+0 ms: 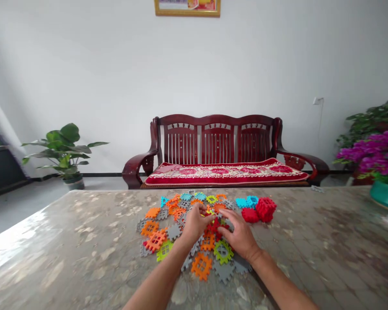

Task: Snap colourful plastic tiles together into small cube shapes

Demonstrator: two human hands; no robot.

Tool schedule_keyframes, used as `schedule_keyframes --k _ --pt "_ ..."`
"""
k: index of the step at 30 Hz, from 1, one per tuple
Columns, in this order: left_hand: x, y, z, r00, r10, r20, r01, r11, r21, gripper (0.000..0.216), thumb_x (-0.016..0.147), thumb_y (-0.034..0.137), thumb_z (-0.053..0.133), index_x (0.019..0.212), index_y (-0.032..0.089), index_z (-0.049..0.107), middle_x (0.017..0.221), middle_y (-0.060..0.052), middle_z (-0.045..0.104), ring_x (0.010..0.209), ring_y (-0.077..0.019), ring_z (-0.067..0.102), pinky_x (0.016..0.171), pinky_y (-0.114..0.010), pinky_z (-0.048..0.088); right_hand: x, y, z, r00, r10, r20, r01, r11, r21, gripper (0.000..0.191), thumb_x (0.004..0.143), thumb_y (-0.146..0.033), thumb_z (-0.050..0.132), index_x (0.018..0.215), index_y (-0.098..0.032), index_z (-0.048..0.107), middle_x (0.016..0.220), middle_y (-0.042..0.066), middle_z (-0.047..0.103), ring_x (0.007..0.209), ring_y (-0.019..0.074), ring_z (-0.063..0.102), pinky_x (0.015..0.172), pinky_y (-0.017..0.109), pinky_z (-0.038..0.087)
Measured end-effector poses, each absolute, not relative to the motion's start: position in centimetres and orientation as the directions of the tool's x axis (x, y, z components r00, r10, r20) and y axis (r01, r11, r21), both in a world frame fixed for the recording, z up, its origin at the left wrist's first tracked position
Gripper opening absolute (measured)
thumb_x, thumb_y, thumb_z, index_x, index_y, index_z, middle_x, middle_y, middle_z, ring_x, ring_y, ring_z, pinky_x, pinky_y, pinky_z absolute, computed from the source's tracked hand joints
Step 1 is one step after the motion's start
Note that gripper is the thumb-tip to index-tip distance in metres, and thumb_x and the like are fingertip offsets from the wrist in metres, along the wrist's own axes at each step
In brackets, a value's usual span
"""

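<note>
Over a loose pile of flat interlocking plastic tiles, both my hands reach in close together. My left hand (195, 223) has its fingers curled toward the thumb above the pile; what they pinch, if anything, is hidden. Facing it, my right hand (241, 236) has thumb and forefinger apart beside a red tile (215, 224), with no clear hold on it. Nearer me lie an orange tile (201, 266), a lime-green tile (223, 252) and a grey tile (224, 271). More orange, grey and green tiles spread to the left.
Right of the pile sit a red cube of joined tiles (265, 209), flat red tiles (250, 215) and blue pieces (246, 202). A teal flowerpot (384, 196) stands at the table's right end. Beyond the patterned table (93, 241) is a wooden bench (218, 142).
</note>
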State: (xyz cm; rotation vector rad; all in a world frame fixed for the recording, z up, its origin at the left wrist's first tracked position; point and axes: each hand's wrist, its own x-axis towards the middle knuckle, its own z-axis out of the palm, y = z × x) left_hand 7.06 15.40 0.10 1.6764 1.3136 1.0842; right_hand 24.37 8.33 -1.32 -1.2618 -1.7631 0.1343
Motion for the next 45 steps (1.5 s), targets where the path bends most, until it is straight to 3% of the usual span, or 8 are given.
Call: schedule_keyframes --k 7,16,20,25,30,32,35,45 --pt "8.8 14.9 -0.1 0.036 0.987 0.155 0.175 -0.159 0.972 0.032 0.064 0.039 0.078 0.070 0.021 0.052 0.068 0.000 0.061 0.064 -0.0141 0.059 0.060 -0.025 0.046 22.6 8.1 -1.1 0.057 0.805 0.591 0.649 0.420 -0.634 0.053 0.071 -0.023 0.073 0.124 -0.024 0.063 0.125 0.009 0.066 0.118 0.0282 0.060 0.103 0.048 0.048" --pt "10.2 13.1 -0.3 0.153 0.981 0.119 -0.011 -0.118 0.993 0.043 0.060 0.052 0.078 0.071 0.022 0.050 0.063 0.002 0.057 0.058 -0.0134 0.058 0.055 -0.025 0.045 22.3 7.8 -0.7 0.126 0.715 0.688 0.671 0.449 -0.590 0.034 0.081 -0.028 0.067 0.115 -0.023 0.066 0.116 0.011 0.068 0.109 0.0259 0.063 0.096 0.044 0.052" --pt "8.3 12.5 1.8 0.169 0.976 0.137 -0.039 -0.132 0.990 0.042 0.062 0.052 0.074 0.078 0.020 0.054 0.075 -0.001 0.063 0.065 -0.0149 0.061 0.061 -0.027 0.050 24.0 8.1 0.1 0.138 0.666 0.733 0.739 0.423 -0.524 0.034 0.084 -0.033 0.064 0.116 -0.021 0.064 0.117 0.011 0.067 0.111 0.0249 0.061 0.098 0.043 0.049" --pt "-0.7 13.5 3.3 -0.218 0.933 0.286 0.152 -0.257 0.954 0.045 0.070 0.051 0.065 0.100 0.019 0.058 0.096 -0.007 0.069 0.087 -0.0215 0.067 0.076 -0.033 0.053 30.4 8.7 2.8 0.290 0.559 0.777 0.878 0.169 -0.449 0.043 0.085 -0.046 0.058 0.117 -0.018 0.064 0.114 0.012 0.069 0.104 0.0275 0.061 0.096 0.044 0.046" --pt "-11.0 14.7 1.5 -0.549 0.788 0.279 0.516 0.056 0.855 0.039 0.080 0.037 0.053 0.114 0.019 0.058 0.105 -0.008 0.070 0.100 -0.0262 0.067 0.090 -0.040 0.050 35.7 8.4 4.0 0.531 0.522 0.667 0.843 -0.247 -0.477 0.053 0.082 -0.051 0.055 0.123 -0.017 0.061 0.112 0.014 0.070 0.097 0.0296 0.062 0.086 0.041 0.045" --pt "-13.1 14.8 0.7 -0.586 0.767 0.262 0.581 0.172 0.796 0.040 0.083 0.034 0.050 0.120 0.020 0.056 0.116 -0.009 0.068 0.112 -0.0279 0.063 0.096 -0.042 0.047 36.3 8.2 4.0 0.572 0.546 0.612 0.818 -0.329 -0.472 0.056 0.082 -0.052 0.054 0.126 -0.017 0.059 0.116 0.013 0.069 0.099 0.0300 0.062 0.085 0.040 0.045" --pt "-14.3 15.1 0.0 -0.623 0.764 0.168 0.553 0.277 0.786 0.042 0.086 0.032 0.048 0.126 0.019 0.055 0.121 -0.010 0.068 0.113 -0.0266 0.063 0.096 -0.039 0.047 36.1 8.0 3.9 0.593 0.592 0.546 0.804 -0.401 -0.439 0.058 0.084 -0.052 0.053 0.130 -0.018 0.056 0.119 0.013 0.068 0.101 0.0300 0.063 0.085 0.040 0.045" --pt "-14.5 16.8 -0.9 -0.474 0.875 0.098 0.679 0.293 0.673 0.043 0.089 0.034 0.046 0.129 0.020 0.057 0.127 -0.010 0.065 0.115 -0.0293 0.061 0.094 -0.040 0.047 35.1 8.1 3.7 0.605 0.621 0.498 0.796 -0.489 -0.357 0.058 0.088 -0.052 0.047 0.135 -0.018 0.051 0.121 0.014 0.066 0.105 0.0310 0.062 0.085 0.041 0.045"
